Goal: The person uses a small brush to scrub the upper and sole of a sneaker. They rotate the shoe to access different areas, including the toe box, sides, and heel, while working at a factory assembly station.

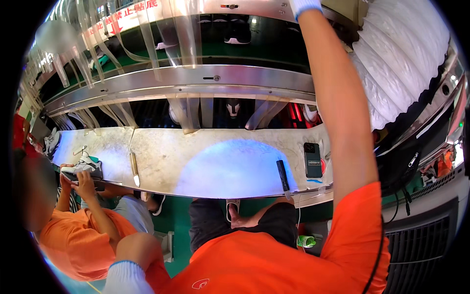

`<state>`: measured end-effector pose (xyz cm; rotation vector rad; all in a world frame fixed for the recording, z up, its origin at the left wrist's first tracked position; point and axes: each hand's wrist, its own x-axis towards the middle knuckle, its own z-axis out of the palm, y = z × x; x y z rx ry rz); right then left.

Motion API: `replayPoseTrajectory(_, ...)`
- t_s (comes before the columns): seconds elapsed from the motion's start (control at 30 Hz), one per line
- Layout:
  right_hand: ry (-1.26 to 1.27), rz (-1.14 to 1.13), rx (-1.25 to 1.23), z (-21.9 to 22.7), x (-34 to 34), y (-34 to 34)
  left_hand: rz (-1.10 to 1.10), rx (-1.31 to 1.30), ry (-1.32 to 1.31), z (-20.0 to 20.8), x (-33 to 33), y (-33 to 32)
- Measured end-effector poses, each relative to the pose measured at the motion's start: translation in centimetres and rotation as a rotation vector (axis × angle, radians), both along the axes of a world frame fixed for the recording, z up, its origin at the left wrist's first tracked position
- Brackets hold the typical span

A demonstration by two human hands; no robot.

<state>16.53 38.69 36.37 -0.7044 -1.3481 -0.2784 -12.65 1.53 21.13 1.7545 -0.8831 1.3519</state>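
My right arm stretches far forward over the bench. Only the white glove of my right hand (305, 5) shows at the top edge, close to the upper metal frame; its fingers are out of view. Bent back at the lower left, my left hand (127, 280) wears a white knitted glove with a blue cuff edge, and its fingers are hidden too. A black-handled knife (282, 172) lies on the pale bench (161, 152) in front of me. To its right is a dark phone (313, 160). Farther left rests a knife with a light handle (134, 169).
On the left a co-worker in orange holds a grey and white shoe (84, 165) at the bench. Behind the bench runs a metal rail (196, 78) with clear plastic strips. Dark shoes (238, 34) stand on the upper line. A white ribbed duct (391, 59) hangs at right.
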Motion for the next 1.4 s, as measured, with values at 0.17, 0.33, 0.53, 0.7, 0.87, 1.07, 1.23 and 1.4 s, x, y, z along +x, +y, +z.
replayPoseTrajectory(0.17, -0.296, -0.217, -0.103, 1.2, -0.2, 8.1, -0.003, -0.101, 0.045, -1.5, 1.7, 2.7)
replayPoseTrajectory(0.33, -0.706, -0.204, 0.077, -9.5, -7.4, 6.8, 0.084, -0.186, 0.105, -2.8, 2.4, 4.3)
replayPoseTrajectory(0.53, -0.78, -0.125, -0.779, -18.4, -8.0, 11.1, 0.096, -0.251, 0.134, -4.4, 4.2, 6.8)
replayPoseTrajectory(0.7, -0.892, -0.388, -0.5, -19.0, -6.2, 9.9, 0.185, -0.305, 0.164, -5.4, 4.7, 7.4)
replayPoseTrajectory(0.87, -0.689, -0.229, -0.305, -20.5, -0.1, 8.5, 0.31, -0.361, 0.205, -6.5, 5.1, 7.3)
replayPoseTrajectory(1.07, -0.644, -0.029, -0.732, -20.1, 0.0, 9.7, 0.434, -0.407, 0.245, -7.5, 6.3, 7.4)
replayPoseTrajectory(1.23, -0.52, -0.132, -0.679, -20.8, 0.3, 9.1, 0.546, -0.432, 0.288, -7.9, 6.9, 7.1)
replayPoseTrajectory(1.4, -0.424, -0.15, -0.605, -21.1, 0.2, 8.6, 0.627, -0.464, 0.307, -8.8, 7.6, 7.6)
